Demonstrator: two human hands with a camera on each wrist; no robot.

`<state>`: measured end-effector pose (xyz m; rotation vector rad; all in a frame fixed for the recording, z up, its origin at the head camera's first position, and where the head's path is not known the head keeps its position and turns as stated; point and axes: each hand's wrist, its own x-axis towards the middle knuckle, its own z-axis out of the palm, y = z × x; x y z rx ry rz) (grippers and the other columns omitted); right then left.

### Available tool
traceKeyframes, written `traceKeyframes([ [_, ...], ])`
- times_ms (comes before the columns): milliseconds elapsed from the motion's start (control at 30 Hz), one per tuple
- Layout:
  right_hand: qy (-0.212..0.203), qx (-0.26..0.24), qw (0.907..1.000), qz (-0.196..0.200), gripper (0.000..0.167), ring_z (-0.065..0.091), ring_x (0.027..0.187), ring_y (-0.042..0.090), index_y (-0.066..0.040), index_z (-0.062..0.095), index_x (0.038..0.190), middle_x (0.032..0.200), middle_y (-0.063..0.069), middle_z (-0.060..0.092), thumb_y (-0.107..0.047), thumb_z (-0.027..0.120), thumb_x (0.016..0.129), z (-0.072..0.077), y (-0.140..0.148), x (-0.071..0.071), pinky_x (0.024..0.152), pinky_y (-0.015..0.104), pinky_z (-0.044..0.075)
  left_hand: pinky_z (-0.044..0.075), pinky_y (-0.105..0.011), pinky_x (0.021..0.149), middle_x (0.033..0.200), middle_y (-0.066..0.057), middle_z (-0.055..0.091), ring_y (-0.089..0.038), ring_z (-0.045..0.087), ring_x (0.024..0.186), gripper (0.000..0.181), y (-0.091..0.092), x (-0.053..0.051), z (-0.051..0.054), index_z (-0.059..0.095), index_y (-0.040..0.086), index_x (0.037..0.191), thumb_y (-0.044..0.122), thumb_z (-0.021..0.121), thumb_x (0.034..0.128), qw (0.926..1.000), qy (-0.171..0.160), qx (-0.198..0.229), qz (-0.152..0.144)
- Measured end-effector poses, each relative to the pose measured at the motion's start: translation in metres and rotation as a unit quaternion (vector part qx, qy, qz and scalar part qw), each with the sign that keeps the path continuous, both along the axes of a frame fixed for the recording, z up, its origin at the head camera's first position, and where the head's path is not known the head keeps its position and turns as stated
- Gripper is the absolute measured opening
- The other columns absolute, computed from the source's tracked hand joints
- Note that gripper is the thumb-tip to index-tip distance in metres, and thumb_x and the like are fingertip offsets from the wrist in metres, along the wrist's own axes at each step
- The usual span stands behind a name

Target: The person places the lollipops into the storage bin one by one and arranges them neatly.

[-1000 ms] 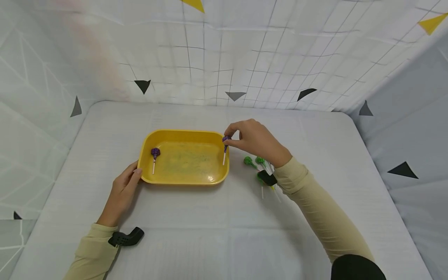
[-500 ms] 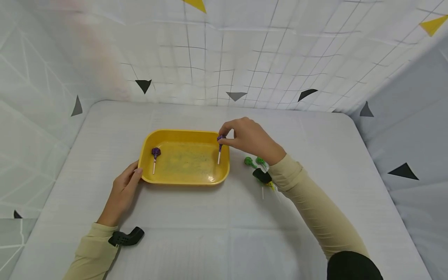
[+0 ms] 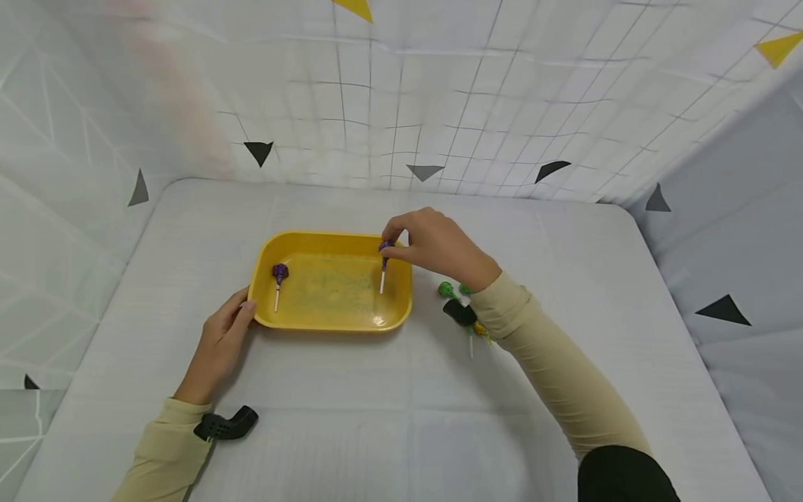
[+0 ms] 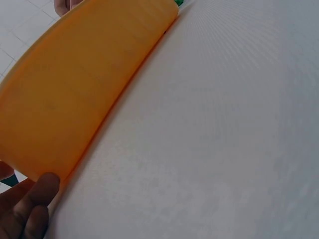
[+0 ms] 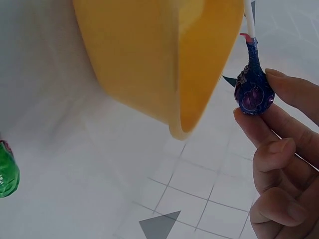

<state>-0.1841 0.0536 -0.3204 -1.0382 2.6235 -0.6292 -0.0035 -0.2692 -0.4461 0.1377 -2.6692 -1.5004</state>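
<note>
A yellow tray (image 3: 332,326) stands on the white table, with one purple-wrapped lollipop (image 3: 279,272) lying inside near its left end. My left hand (image 3: 219,341) holds the tray's left front corner; its fingertips (image 4: 46,186) lie against the outer wall in the left wrist view. Over the tray's right part, my right hand (image 3: 442,247) pinches a second purple lollipop (image 3: 385,259) by its wrapped head between thumb and fingertips, stick hanging down. That candy (image 5: 253,94) shows up close in the right wrist view, apart from the tray wall.
Right of the tray lies a small group of lollipops, with a green one (image 3: 446,290) and a yellow one (image 3: 482,330) visible, partly hidden by my right sleeve and wrist camera (image 3: 460,312). A white gridded backdrop (image 3: 439,90) rises behind the table.
My right hand has moved left with the purple lollipop, from the tray's right rim to above its inside. The left hand and tray stay where they were.
</note>
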Motion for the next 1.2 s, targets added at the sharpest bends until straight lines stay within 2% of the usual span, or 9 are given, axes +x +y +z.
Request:
traceKeyframes([
  [600,-0.003,0.014,0.9995,0.027,0.017,0.064,0.086,0.013,-0.020,0.079,0.104,0.099,-0.008,0.079,-0.035,0.076,0.095,-0.005,-0.023,-0.006,0.072,0.028,0.053,0.035,0.005,0.095,0.152,-0.020,0.054,-0.031,0.053,0.135,0.052,0.001,0.000,-0.003,0.046,0.006,0.155,0.036,0.039,0.1134,1.0000,0.000,-0.007,0.007],
  [900,-0.007,0.004,0.9993,0.037,0.014,0.064,0.090,0.010,-0.022,0.078,0.101,0.097,-0.012,0.078,-0.034,0.076,0.095,-0.008,-0.032,-0.007,0.073,0.028,0.052,0.032,0.006,0.094,0.154,-0.022,0.052,-0.036,0.051,0.140,0.052,0.001,-0.001,0.000,0.045,0.005,0.156,0.035,0.040,0.1132,0.9999,-0.004,0.010,0.003],
  [1200,-0.022,-0.006,0.9985,0.050,0.011,0.066,0.099,0.011,-0.022,0.078,0.100,0.096,-0.011,0.078,-0.032,0.075,0.096,-0.011,-0.045,-0.009,0.082,0.030,0.053,0.031,0.007,0.095,0.155,-0.022,0.050,-0.037,0.050,0.142,0.053,0.003,-0.001,0.001,0.044,0.005,0.156,0.036,0.040,0.1132,0.9999,-0.006,0.006,0.007],
])
